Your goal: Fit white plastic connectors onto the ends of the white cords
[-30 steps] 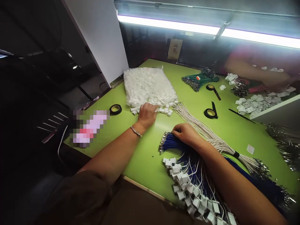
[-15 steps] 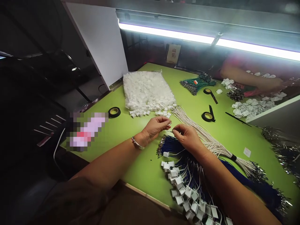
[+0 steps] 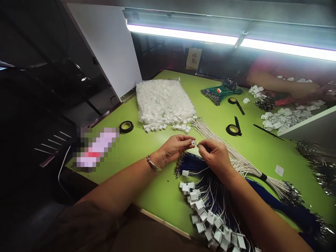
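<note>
White connector (image 3: 193, 142) is sitting pinched in the left hand (image 3: 174, 148), just left of the wire end (image 3: 197, 144) the right hand (image 3: 215, 156) is pinching.

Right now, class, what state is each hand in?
Left hand: closed, pinching a small white connector.
Right hand: closed, pinching a wire end at that connector.

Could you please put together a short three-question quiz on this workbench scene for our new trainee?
1. True or false: the left hand pinches a small white connector.
2. Which colour is the wire bundle lying just below the right hand? A green, B blue, C red.
3. How many black tape rolls lie on the green table?
Key: 1 true; 2 B; 3 three.
</note>
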`<state>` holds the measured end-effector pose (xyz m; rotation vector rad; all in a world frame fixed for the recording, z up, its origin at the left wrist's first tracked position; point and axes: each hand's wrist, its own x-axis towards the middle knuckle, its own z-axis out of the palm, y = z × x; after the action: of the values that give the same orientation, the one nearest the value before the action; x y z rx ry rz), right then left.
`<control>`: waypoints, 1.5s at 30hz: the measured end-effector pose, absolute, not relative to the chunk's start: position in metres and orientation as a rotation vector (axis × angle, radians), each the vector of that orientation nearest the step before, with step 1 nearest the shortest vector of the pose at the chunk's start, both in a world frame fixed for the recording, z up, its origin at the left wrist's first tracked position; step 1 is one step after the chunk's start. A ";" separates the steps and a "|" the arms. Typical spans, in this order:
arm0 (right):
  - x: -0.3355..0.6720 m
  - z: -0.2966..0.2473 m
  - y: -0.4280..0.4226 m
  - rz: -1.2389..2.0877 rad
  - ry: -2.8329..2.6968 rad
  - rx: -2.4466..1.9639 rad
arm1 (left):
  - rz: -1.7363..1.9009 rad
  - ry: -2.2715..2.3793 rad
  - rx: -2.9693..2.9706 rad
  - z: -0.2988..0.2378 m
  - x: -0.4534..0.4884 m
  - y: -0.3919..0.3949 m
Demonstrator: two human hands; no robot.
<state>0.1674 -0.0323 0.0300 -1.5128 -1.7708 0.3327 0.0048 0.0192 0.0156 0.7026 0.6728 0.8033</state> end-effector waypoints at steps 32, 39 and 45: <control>0.165 0.025 -0.034 0.359 -1.947 -1.553 | 0.776 0.783 1.323 0.019 0.001 0.020; 0.164 0.025 -0.034 0.485 -1.805 -1.572 | 0.835 0.806 1.231 0.018 0.004 0.014; 0.162 0.031 -0.034 0.370 -1.846 -1.682 | 0.885 0.865 1.239 0.021 0.007 0.011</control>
<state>0.1622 -0.0341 0.0309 -1.6816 -1.8458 0.3698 0.0065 0.0107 0.0210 1.2394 0.8650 0.8846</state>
